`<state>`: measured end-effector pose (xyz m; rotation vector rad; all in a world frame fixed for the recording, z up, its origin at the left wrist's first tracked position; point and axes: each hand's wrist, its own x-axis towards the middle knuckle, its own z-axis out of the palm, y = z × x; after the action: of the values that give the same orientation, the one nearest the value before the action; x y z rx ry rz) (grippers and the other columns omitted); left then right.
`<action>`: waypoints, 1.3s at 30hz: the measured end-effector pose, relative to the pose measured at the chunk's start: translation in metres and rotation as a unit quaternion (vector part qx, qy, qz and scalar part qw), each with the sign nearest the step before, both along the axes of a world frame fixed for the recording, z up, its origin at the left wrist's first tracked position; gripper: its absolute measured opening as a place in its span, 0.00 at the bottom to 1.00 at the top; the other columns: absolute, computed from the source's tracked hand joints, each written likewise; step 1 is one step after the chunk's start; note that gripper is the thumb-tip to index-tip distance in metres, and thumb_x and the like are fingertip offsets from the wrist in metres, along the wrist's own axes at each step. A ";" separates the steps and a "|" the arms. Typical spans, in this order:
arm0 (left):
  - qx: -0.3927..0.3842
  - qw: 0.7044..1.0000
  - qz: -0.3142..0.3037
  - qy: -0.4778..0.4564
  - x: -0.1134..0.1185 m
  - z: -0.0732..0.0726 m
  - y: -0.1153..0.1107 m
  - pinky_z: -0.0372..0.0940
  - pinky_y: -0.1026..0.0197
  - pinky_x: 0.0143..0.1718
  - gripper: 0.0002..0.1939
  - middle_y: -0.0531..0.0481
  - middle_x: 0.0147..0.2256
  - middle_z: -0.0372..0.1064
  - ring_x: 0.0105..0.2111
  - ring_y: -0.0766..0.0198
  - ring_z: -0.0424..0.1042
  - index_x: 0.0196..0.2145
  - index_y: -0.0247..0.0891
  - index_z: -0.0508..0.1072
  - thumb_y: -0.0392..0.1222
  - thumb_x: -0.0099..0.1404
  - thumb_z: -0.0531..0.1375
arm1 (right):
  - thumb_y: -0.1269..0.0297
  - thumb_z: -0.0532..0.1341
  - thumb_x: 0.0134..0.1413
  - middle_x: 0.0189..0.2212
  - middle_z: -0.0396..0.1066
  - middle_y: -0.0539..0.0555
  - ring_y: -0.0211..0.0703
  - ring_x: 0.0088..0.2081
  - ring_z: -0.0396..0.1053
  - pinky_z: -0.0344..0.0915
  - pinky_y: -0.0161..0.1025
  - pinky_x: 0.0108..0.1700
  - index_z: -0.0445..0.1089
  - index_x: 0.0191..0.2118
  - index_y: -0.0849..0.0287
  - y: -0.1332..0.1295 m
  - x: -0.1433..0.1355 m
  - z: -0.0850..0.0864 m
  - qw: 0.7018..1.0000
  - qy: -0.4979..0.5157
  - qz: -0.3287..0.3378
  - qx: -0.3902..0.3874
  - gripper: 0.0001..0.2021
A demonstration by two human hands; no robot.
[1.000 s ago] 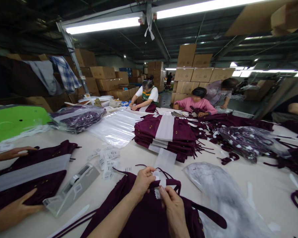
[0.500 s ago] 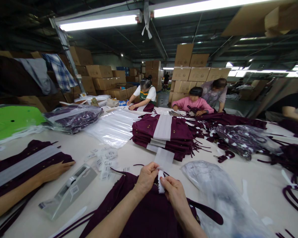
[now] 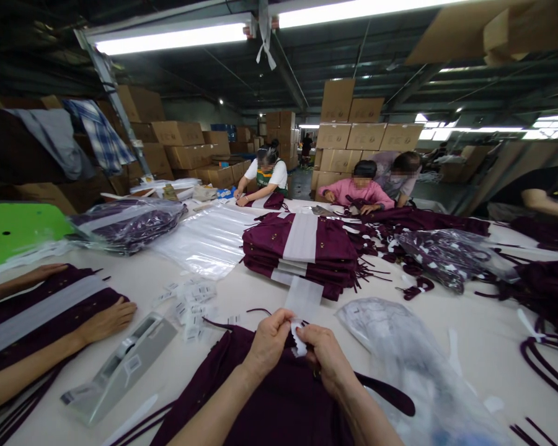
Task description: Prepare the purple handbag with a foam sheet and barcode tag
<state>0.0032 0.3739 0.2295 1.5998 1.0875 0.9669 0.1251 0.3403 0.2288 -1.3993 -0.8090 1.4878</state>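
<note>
My left hand (image 3: 268, 342) and my right hand (image 3: 324, 354) meet over a dark purple garment (image 3: 265, 402) spread before me. Between their fingertips is a small white strip (image 3: 299, 341) with a zigzag edge, pinched closed by both hands. Its far side and part of the cord behind it are hidden by my fingers. A dark purple strap (image 3: 385, 393) sticks out of the garment beside my right wrist. Just beyond my hands, a translucent white band (image 3: 303, 300) lies on the table against a stack of folded purple garments (image 3: 265, 238) wrapped in white bands.
At left, a co-worker's hands (image 3: 105, 319) rest on a banded purple garment. Nearby are a tape dispenser (image 3: 121, 365) and barcode labels (image 3: 195, 310). Clear plastic (image 3: 385, 341) lies at right; flat plastic bags (image 3: 204, 241) lie behind. Several people work across the table.
The white strip has tilted and curled a little between my fingers. The view has shifted slightly. At left, more of the co-worker's far hand now shows on the garment.
</note>
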 end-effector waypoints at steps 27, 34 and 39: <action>-0.015 0.998 -0.021 0.053 -0.014 -0.022 0.009 0.57 0.67 0.28 0.14 0.57 0.22 0.58 0.24 0.67 0.58 0.26 0.40 0.65 0.53 0.55 0.52 | 0.70 0.54 0.39 0.12 0.55 0.43 0.32 0.16 0.51 0.47 0.32 0.21 0.64 0.21 0.59 0.035 0.009 0.007 0.975 -0.165 0.117 0.093 0.03; -0.011 0.998 -0.031 0.052 -0.009 -0.006 0.014 0.55 0.68 0.28 0.14 0.57 0.21 0.54 0.25 0.67 0.55 0.25 0.39 0.65 0.53 0.55 0.51 | 0.68 0.50 0.40 0.18 0.55 0.46 0.36 0.24 0.55 0.52 0.34 0.29 0.57 0.20 0.58 0.040 0.001 -0.003 0.954 -0.209 0.012 0.216 0.03; 0.002 0.994 -0.091 0.052 -0.007 0.005 0.028 0.53 0.67 0.28 0.14 0.57 0.21 0.51 0.24 0.68 0.52 0.25 0.39 0.63 0.52 0.56 0.49 | 0.63 0.48 0.42 0.19 0.55 0.47 0.38 0.25 0.55 0.52 0.36 0.30 0.54 0.21 0.57 0.050 0.001 0.001 0.929 -0.251 -0.020 0.271 0.05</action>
<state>-0.0036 0.4020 0.2348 1.7362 0.9901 0.7726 0.1260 0.3905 0.2299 -1.3553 -1.3781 0.7718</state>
